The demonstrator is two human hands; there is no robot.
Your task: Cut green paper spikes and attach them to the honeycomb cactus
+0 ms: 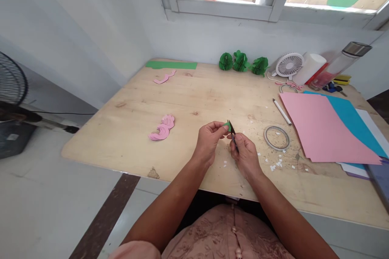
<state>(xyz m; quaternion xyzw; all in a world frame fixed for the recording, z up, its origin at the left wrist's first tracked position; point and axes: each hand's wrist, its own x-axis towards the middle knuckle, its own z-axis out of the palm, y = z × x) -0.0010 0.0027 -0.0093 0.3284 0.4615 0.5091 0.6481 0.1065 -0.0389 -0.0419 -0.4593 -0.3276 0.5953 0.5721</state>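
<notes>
Scissors (231, 128) at green paper scrap (227, 124).
Left hand (209, 142) fingers pinching scrap; right hand (246, 154) fingers clamped on scissors. Capped clear bottle (333, 64): pink low down, possibly liquid, hard to tell.

Forearms (176, 194) angled inward, left hand (208, 140) pinched, right hand (246, 156) curled — close together

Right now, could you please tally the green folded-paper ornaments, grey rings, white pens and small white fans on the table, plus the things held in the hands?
Green ornaments: 3
Grey rings: 2
White pen: 1
Small white fan: 1
Green paper piece, left hand: 1
Scissors, right hand: 1
Total: 9
</notes>
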